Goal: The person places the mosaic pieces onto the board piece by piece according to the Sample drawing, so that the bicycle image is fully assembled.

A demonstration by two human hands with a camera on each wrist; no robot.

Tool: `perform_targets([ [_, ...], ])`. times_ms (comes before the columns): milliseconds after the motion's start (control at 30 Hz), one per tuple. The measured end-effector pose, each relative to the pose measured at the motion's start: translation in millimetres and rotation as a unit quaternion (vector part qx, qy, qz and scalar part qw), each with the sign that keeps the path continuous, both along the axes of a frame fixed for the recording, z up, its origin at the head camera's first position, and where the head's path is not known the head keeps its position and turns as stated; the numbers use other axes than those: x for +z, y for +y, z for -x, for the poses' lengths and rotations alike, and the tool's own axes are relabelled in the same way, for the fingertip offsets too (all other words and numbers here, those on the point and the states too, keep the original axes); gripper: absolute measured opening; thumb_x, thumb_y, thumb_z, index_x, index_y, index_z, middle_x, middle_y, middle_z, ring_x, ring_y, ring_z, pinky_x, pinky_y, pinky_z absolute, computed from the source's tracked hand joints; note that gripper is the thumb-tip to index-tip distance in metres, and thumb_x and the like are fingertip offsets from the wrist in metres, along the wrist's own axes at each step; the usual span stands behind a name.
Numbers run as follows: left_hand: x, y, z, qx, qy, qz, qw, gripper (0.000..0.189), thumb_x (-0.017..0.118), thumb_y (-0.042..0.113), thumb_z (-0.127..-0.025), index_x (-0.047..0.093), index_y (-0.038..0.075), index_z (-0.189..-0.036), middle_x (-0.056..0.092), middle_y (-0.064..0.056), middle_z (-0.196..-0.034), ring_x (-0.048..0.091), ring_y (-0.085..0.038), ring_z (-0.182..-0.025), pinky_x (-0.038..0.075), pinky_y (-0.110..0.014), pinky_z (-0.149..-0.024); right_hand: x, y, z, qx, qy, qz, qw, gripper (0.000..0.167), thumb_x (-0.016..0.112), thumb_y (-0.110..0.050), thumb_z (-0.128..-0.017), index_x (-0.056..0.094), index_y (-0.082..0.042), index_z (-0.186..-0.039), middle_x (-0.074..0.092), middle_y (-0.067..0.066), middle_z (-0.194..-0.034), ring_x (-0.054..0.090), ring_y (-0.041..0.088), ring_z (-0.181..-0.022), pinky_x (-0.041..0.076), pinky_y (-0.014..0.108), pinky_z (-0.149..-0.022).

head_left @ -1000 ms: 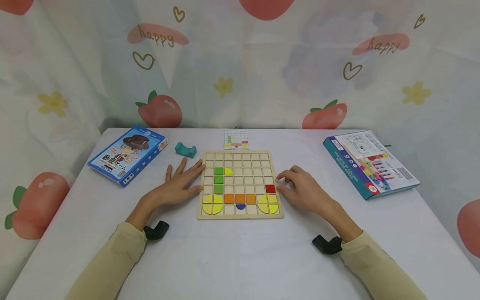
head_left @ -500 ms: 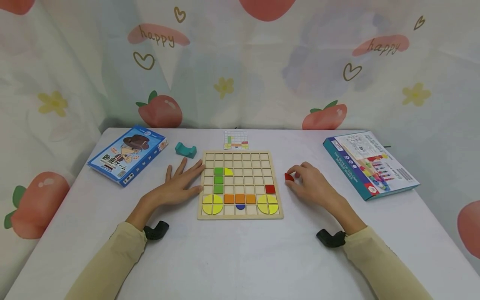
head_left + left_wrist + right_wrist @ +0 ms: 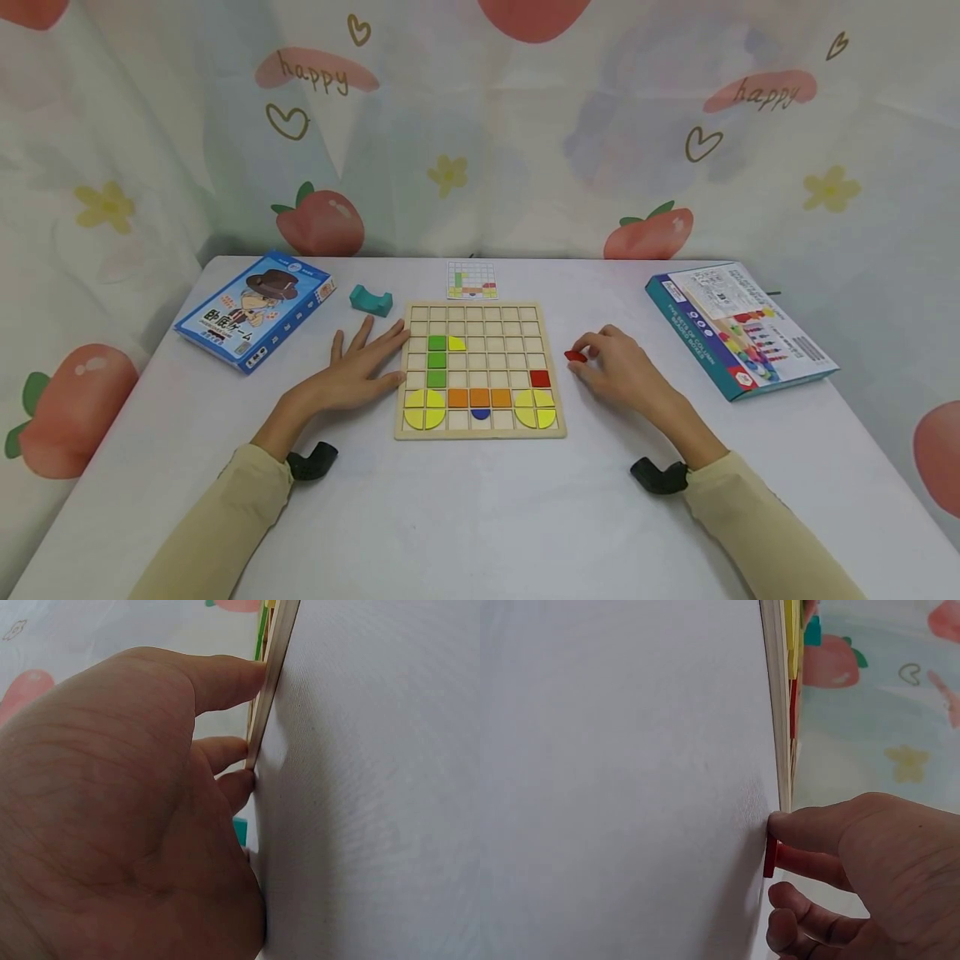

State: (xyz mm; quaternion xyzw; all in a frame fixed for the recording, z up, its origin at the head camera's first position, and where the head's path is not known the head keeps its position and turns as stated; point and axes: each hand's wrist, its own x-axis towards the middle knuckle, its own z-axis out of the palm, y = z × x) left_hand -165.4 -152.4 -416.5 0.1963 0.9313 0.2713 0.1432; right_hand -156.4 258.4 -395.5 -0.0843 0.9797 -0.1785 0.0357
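Note:
A wooden grid board (image 3: 498, 423) lies mid-table, holding green squares (image 3: 437, 360), orange squares (image 3: 480, 397), yellow quarter-circles (image 3: 535, 408), a blue half-circle (image 3: 481, 413) and a red square (image 3: 540, 379). My left hand (image 3: 352, 367) rests with spread fingers, its tips touching the board's left edge; the left wrist view has the thumb (image 3: 232, 681) against that rim. Just right of the board, my right hand (image 3: 622, 367) pinches a small red piece (image 3: 575, 356) between thumb and finger. Seen edge-on in the right wrist view, the red piece (image 3: 770, 859) is close to the tablecloth.
Behind the board lies a small pattern card (image 3: 472, 280), with a teal curved block (image 3: 371, 300) to its left. A blue game box (image 3: 255, 310) is at the far left and a teal-edged box (image 3: 742, 329) at the right.
My right hand has moved slightly right, away from the board's edge, and a red piece has come into view in its fingers. Over the last half second that piece has tipped flatter. The left hand stays still.

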Motion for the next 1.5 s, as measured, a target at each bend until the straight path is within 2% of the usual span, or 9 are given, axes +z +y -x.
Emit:
perform_targets([
  [267, 1.1, 0.2, -1.3, 0.001, 0.000, -0.005, 1.0000, 0.074, 0.056, 0.038, -0.107, 0.024, 0.019, -0.170, 0.012, -0.008, -0.181, -0.015, -0.045, -0.166, -0.023, -0.074, -0.123, 1.9, -0.2, -2.9, 0.014, -0.005, 0.009, 0.9998, 0.031, 0.074, -0.017, -0.098, 0.074, -0.011, -0.128, 0.064, 0.018, -0.113, 0.060, 0.029, -0.098, 0.062, 0.046, -0.089],
  [567, 1.1, -0.7, 0.1, -0.001, -0.005, 0.002, 1.0000, 0.074, 0.055, 0.039, -0.107, 0.022, 0.021, -0.171, 0.011, -0.006, -0.181, -0.018, -0.043, -0.166, -0.025, -0.073, -0.123, 4.6, 4.7, -5.7, -0.001, -0.001, 0.004, 1.0000, 0.038, 0.078, -0.022, -0.096, 0.071, -0.007, -0.130, 0.064, 0.018, -0.116, 0.061, 0.032, -0.105, 0.062, 0.049, -0.094],
  [1167, 0.0, -1.0, 0.3, -0.001, -0.005, -0.004, 1.0000, 0.075, 0.056, 0.039, -0.107, 0.022, 0.020, -0.171, 0.011, -0.007, -0.181, -0.018, -0.044, -0.166, -0.026, -0.073, -0.122, 2.8, 8.7, -6.9, -0.001, -0.002, 0.012, 0.9999, 0.035, 0.077, -0.021, -0.097, 0.072, -0.006, -0.128, 0.065, 0.018, -0.114, 0.060, 0.030, -0.101, 0.062, 0.046, -0.089],
  [1500, 0.2, -0.9, 0.2, 0.001, -0.008, -0.004, 1.0000, 0.075, 0.056, 0.039, -0.106, 0.023, 0.020, -0.171, 0.011, -0.007, -0.181, -0.018, -0.044, -0.166, -0.026, -0.073, -0.122, 5.6, -1.2, -11.2, -0.003, 0.001, 0.023, 0.9997, 0.035, 0.077, -0.021, -0.097, 0.073, -0.007, -0.128, 0.064, 0.018, -0.115, 0.061, 0.032, -0.106, 0.062, 0.049, -0.093],
])
